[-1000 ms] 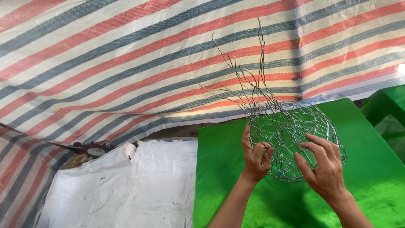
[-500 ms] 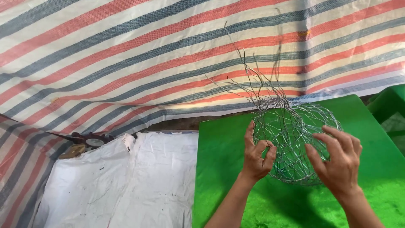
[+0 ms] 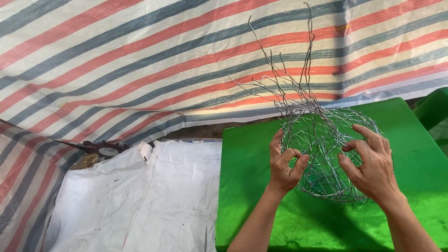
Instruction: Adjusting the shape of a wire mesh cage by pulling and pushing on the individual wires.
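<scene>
A round basket of woven silver wire [image 3: 322, 135] stands tilted on a bright green table [image 3: 247, 186], its opening turned toward me. Several loose wire ends rise from its top edge against the tarpaulin behind. My left hand [image 3: 284, 163] grips the basket's left rim, thumb and fingers pinched on the wires. My right hand [image 3: 371, 163] holds the right side, fingers spread and hooked into the mesh.
A striped red, grey and white tarpaulin [image 3: 140, 60] hangs behind and to the left. A white sack cloth [image 3: 140, 200] lies left of the table. Small dark tools [image 3: 100, 151] sit at its far edge. Another green object [image 3: 434, 109] shows at the right.
The basket and both hands stay on the table in nearly the same grip; my right fingers have shifted a little on the mesh, and the view has moved slightly.
</scene>
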